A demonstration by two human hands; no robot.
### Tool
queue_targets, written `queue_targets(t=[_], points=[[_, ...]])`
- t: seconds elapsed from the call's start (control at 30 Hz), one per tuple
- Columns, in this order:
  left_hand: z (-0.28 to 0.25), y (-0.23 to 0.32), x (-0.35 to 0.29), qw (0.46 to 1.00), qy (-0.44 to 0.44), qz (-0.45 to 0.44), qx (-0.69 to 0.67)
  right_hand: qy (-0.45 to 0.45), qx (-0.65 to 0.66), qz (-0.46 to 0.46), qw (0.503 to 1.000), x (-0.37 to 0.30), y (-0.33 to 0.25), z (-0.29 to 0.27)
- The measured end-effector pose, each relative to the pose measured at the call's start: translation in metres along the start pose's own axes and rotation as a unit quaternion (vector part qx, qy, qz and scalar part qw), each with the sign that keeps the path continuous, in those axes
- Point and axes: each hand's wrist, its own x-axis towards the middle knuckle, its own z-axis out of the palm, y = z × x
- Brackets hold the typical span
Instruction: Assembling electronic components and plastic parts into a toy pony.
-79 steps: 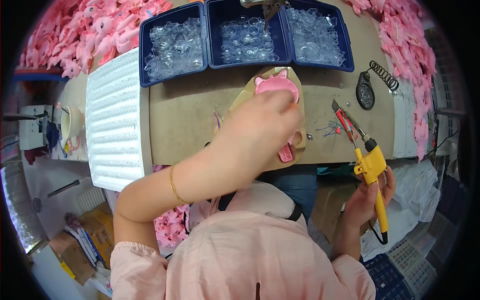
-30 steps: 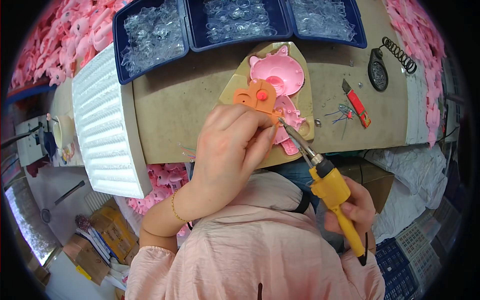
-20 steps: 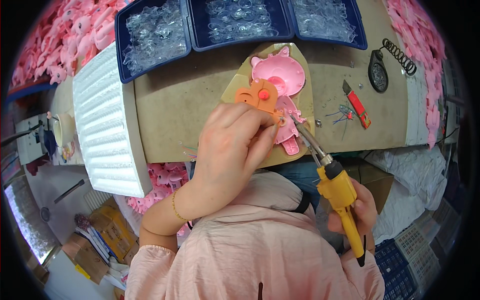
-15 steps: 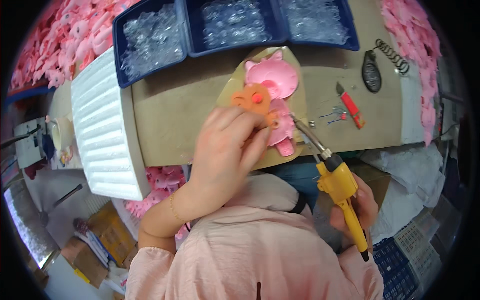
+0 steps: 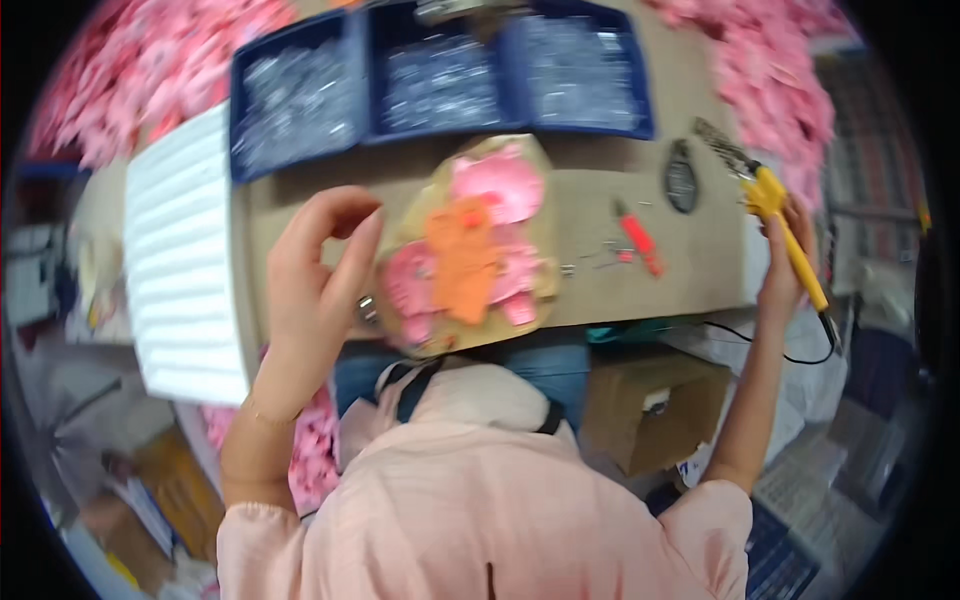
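My right hand [image 5: 790,255] grips a yellow soldering iron [image 5: 797,258] at the far right, its front end beside the coiled wire holder [image 5: 722,146]. Well away from it, my left hand [image 5: 320,260] hovers over the left of the table, blurred, fingers curved but apart from the thumb, nothing seen in them. Between the hands, a tan rounded board [image 5: 541,160] bears pink plastic shell halves of a toy [image 5: 503,186], one with an animal's face. Across the shells lies an orange flat piece [image 5: 463,262] with a red round spot near its top.
Blue three-part bins [image 5: 365,75] of clear plastic parts stand at the back. A ribbed white foam block [image 5: 185,260] is at left. A red craft knife [image 5: 640,243], small wired parts [image 5: 622,256] and a black oval thing [image 5: 681,180] lie at right. Pink pieces [image 5: 775,75] are heaped behind.
My right hand has carried the soldering iron from the pink shells out to the coiled holder. My left hand has let go of the orange piece and moved left.
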Motion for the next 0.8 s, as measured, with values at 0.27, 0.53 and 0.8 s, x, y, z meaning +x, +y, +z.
queue_targets(t=[0.27,0.53,0.8], points=[[-0.005,0.01,-0.067,0.948,-0.092,0.216,0.214,-0.282,0.207,0.289,0.891,-0.054,-0.028,0.047],[0.018,-0.014,-0.06,0.919,-0.099,0.306,0.229,-0.578,0.059,-0.21,0.786,-0.01,-0.122,0.185],[-0.015,0.0,0.013,0.989,0.107,0.072,-0.078,-0.45,0.217,0.026,0.866,0.012,-0.151,0.167]])
